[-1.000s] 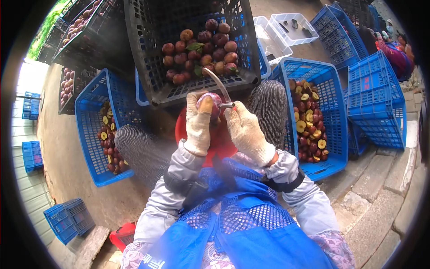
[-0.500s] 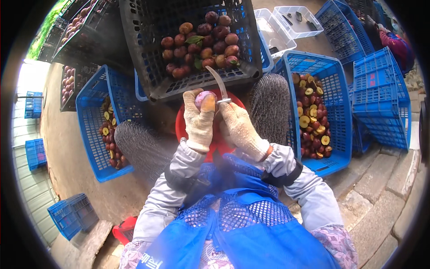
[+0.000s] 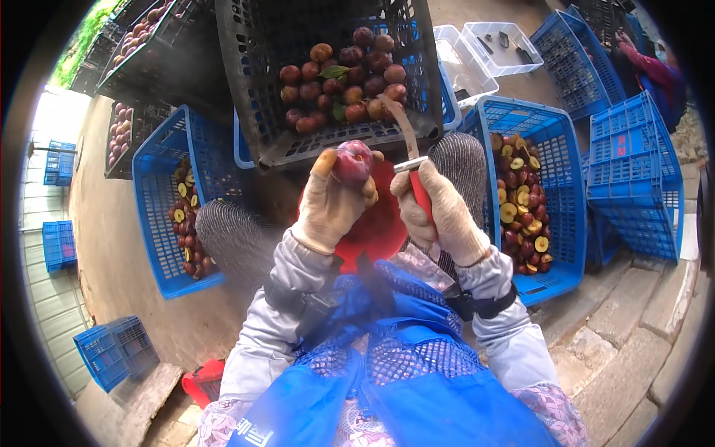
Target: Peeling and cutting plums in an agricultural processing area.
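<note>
My gloved left hand (image 3: 330, 205) is closed round a dark red plum (image 3: 353, 162), held up over a red bucket (image 3: 375, 223). In my gloved right hand (image 3: 441, 212) is a knife with a red handle (image 3: 421, 197) and a curved blade (image 3: 403, 128). The blade points up and away, apart from the plum. Beyond both hands, a black crate (image 3: 249, 123) tilts toward me with whole plums (image 3: 351, 73) and a few green leaves in it.
Blue crates with halved plums stand on the left (image 3: 151, 216) and right (image 3: 567, 223). Clear plastic boxes (image 3: 500, 51) lie at the back right, near stacked blue crates (image 3: 633, 167). Another person (image 3: 654, 71) is at the far right. Black crates of plums (image 3: 138, 56) stand far left.
My hands have moved apart. The knife has gone right, away from the plum, and its blade is more upright. The plum is turned and more of it shows.
</note>
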`<state>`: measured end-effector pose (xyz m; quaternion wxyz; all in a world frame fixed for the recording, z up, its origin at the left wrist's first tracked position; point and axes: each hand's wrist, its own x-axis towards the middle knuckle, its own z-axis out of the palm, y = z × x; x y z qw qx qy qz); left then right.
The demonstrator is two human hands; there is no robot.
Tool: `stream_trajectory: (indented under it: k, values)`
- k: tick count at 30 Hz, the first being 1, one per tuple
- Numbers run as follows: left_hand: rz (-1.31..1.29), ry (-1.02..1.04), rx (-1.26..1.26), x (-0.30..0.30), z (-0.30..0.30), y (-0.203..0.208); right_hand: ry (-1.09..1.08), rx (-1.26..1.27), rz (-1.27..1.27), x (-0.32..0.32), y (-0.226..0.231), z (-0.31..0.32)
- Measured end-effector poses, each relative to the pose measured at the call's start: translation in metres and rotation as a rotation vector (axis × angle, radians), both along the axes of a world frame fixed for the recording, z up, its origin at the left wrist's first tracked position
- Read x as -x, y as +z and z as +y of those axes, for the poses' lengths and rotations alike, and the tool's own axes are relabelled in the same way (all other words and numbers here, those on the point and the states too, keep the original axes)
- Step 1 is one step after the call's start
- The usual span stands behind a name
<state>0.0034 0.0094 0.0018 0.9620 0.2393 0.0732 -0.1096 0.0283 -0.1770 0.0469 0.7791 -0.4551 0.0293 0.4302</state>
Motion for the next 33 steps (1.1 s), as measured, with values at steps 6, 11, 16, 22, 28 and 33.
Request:
stream_trajectory:
  k: [6,11,16,22,28,33]
  values:
    - [-0.090,0.047,-0.004,0.003,-0.003,-0.007,0.124,0.607,-1.077,0.009,-0.010,0.008]
    - [-0.096,0.053,-0.027,0.006,-0.002,-0.011,0.124,0.625,-1.205,0.015,-0.009,0.010]
    - [-0.083,0.060,-0.012,0.006,-0.002,-0.010,0.135,0.629,-1.181,0.015,-0.009,0.010]
    - [-0.067,0.067,0.004,0.006,-0.005,-0.010,0.150,0.633,-1.077,0.016,-0.004,0.012]
    - [-0.216,0.063,-0.368,0.009,-0.005,-0.001,0.122,0.593,-1.125,0.014,-0.015,0.010]
    - [-0.070,0.012,-0.021,0.008,-0.018,-0.008,-0.009,0.527,-0.883,0.024,-0.033,0.017]
